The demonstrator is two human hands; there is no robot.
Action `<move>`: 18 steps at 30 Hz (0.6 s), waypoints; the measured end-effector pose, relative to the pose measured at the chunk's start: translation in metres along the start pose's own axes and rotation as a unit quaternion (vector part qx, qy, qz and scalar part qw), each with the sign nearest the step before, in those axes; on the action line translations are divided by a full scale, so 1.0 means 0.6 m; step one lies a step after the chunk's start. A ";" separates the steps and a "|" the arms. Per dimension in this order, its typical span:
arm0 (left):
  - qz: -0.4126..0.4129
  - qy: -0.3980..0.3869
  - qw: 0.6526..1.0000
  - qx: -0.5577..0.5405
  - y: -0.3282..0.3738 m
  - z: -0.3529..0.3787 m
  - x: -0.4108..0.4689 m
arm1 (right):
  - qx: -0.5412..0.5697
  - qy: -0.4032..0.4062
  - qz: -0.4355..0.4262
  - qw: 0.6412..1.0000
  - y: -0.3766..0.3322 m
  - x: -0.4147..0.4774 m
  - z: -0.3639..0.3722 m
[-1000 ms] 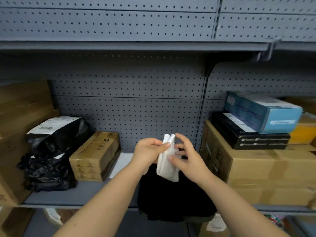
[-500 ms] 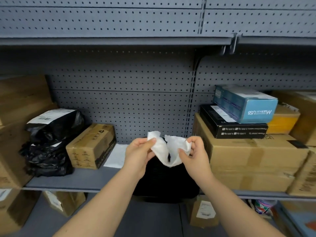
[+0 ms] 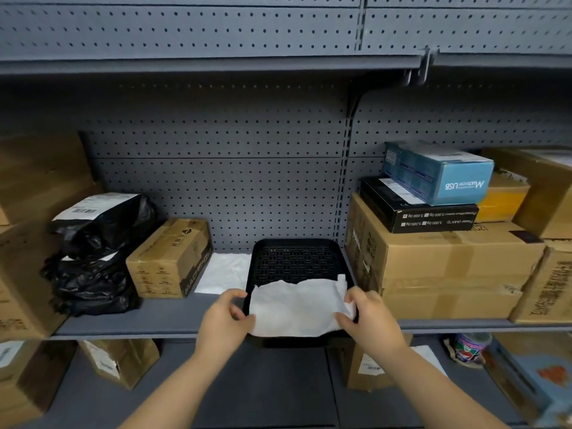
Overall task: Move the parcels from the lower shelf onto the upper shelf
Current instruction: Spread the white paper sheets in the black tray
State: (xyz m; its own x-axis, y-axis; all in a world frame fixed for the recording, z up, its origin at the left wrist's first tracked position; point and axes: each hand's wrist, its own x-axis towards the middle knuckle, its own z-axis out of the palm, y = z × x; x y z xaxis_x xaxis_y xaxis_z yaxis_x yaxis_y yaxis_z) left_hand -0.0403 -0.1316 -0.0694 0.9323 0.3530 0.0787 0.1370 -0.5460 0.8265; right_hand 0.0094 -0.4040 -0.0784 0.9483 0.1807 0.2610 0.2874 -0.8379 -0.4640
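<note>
A white sheet of paper (image 3: pixel 295 308) lies spread across the front of a black perforated tray (image 3: pixel 294 258) on the middle shelf (image 3: pixel 148 320). My left hand (image 3: pixel 224 320) pinches the sheet's left edge and my right hand (image 3: pixel 370 317) pinches its right edge. On the same shelf sit a black plastic parcel bag (image 3: pixel 96 252) with a white label and a small brown carton (image 3: pixel 170 258). Parcels on the lower shelf show below: a brown box (image 3: pixel 120 360) at left and another box (image 3: pixel 371 366) partly behind my right arm.
A big carton (image 3: pixel 439 264) at right carries a black box (image 3: pixel 418 209) and a blue USB box (image 3: pixel 439 174). More cartons (image 3: pixel 34 230) stand far left and far right. A second white sheet (image 3: pixel 224 272) lies beside the tray. An upper shelf edge (image 3: pixel 210 65) runs overhead.
Both hands have pulled apart and moved down, unfolding the white sheet from a bunched piece into a flat spread over the tray's front. The view has shifted slightly.
</note>
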 end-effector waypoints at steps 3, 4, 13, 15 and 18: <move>0.007 -0.003 1.000 0.016 -0.008 0.003 0.003 | -0.041 0.003 -0.028 0.999 0.010 0.002 0.002; 0.008 0.002 1.000 0.011 -0.006 0.004 0.004 | -0.053 0.015 -0.032 0.998 0.013 0.002 0.002; 0.094 0.047 0.989 0.102 0.013 0.023 0.061 | -0.128 0.047 -0.066 0.988 -0.007 0.034 -0.021; 0.108 0.026 0.984 0.140 0.020 0.029 0.088 | -0.123 0.019 -0.081 0.989 -0.018 0.059 -0.023; 0.147 -0.027 0.961 0.231 0.034 0.043 0.129 | -0.137 -0.066 -0.100 0.983 -0.035 0.106 -0.018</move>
State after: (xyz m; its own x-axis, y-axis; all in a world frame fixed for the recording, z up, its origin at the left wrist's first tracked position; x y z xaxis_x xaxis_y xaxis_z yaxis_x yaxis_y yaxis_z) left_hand 0.0435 -0.1347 -0.0609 0.9675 0.0987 0.2326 -0.0131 -0.8999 0.4360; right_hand 0.0624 -0.3802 -0.0427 0.8912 0.4056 0.2032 0.4394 -0.8832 -0.1641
